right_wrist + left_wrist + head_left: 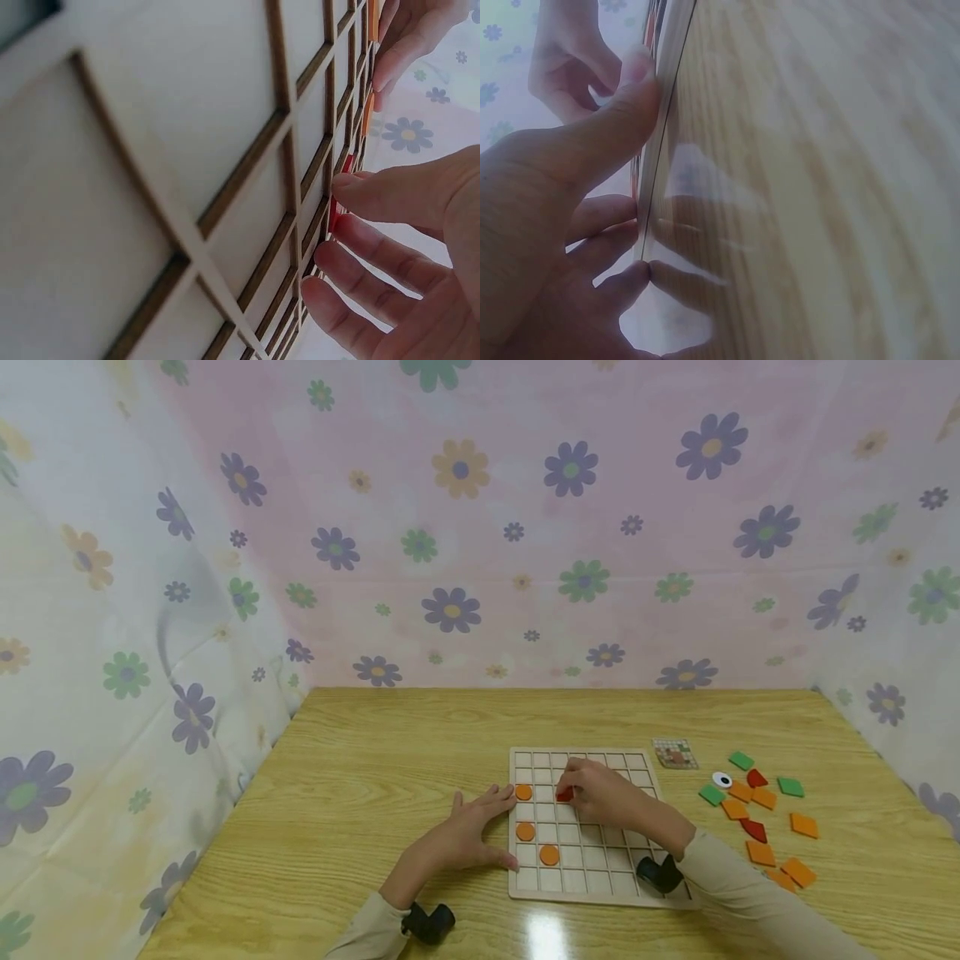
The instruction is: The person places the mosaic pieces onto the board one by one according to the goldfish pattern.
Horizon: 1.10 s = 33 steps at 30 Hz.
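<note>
A square wooden grid board [596,883] lies on the table. Its left columns hold orange discs [549,855], one of them near the thumb side of my left hand. My left hand [467,833] rests at the board's left edge, fingers spread and thumb touching the rim. Over the upper middle cells, my right hand [606,793] pinches a red piece [565,794] between thumb and forefinger. In the right wrist view the red piece [335,214] sits at the grid's surface under the fingertips; its full outline is hidden by my hand.
Right of the board lie scattered orange tiles [804,825], green tiles [791,787], red curved pieces [754,831] and a white eye disc [722,780]. A small pattern card [675,753] lies by the board's upper right corner. Flowered cloth [510,527] hangs behind the table.
</note>
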{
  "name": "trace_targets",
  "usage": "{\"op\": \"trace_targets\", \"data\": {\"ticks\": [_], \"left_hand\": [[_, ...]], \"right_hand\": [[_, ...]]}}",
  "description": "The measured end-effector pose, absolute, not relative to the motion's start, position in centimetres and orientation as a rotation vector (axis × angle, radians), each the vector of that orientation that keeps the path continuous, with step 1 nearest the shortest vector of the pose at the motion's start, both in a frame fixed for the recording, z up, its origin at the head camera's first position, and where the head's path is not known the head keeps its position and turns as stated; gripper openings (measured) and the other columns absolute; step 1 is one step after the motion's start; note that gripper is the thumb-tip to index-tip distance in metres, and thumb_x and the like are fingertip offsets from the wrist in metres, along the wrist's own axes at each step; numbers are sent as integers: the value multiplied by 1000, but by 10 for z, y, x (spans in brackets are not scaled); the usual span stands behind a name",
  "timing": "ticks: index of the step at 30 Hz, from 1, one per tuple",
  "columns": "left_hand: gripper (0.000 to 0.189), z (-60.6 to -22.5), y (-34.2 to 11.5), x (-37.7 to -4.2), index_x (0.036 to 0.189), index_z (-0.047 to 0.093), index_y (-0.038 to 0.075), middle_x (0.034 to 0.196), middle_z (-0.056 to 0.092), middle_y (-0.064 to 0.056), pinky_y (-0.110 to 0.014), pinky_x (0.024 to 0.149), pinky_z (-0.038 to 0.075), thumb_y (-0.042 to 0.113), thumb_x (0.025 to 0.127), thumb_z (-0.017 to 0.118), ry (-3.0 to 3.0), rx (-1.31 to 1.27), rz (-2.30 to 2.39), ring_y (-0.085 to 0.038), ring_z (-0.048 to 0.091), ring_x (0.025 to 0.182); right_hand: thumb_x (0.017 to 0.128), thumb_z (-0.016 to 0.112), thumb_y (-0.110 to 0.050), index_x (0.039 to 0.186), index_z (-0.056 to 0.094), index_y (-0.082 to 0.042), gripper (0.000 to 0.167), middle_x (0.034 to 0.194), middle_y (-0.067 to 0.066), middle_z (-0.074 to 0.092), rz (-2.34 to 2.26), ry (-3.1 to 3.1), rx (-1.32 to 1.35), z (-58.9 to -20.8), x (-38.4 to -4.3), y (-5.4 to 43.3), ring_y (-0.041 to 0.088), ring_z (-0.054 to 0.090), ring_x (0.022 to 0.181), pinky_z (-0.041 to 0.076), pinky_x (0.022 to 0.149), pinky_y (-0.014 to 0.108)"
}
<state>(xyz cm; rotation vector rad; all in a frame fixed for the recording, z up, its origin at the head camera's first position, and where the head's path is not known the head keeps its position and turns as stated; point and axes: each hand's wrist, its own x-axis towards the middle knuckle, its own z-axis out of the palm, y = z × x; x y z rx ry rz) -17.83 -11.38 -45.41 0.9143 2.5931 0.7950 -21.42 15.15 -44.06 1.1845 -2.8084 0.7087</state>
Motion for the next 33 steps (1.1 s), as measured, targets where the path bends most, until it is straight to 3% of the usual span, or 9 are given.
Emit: {"op": "trace_targets", "data": {"ticks": [10, 18, 33], "left_hand": [[88, -452, -112, -177, 146, 37, 10, 155, 22, -2, -66, 106, -1, 46, 75, 75, 2580, 912, 815, -24, 14, 143], [88, -454, -114, -178, 146, 37, 11, 155, 22, -2, -66, 106, -1, 46, 75, 75, 2588, 909, 803, -24, 14, 143], [88, -455, -115, -178, 146, 37, 10, 155, 23, -2, -66, 105, -3, 46, 75, 75, 2566, 927, 842, -25, 13, 143]], "right_hand": [[82, 70, -1, 91, 72, -6, 11, 87, 2, 55, 669, -2827, 1165, -437, -209, 156, 9, 48, 72, 44, 60, 26], [86, 66, -4, 97, 72, -7, 13, 93, 2, 57, 704, -2867, 1153, -427, -202, 162, 16, 54, 79, 47, 64, 29], [86, 67, -7, 100, 69, -11, 14, 100, 1, 56, 701, -2930, 1105, -416, -185, 196, 18, 58, 84, 50, 66, 30]]}}
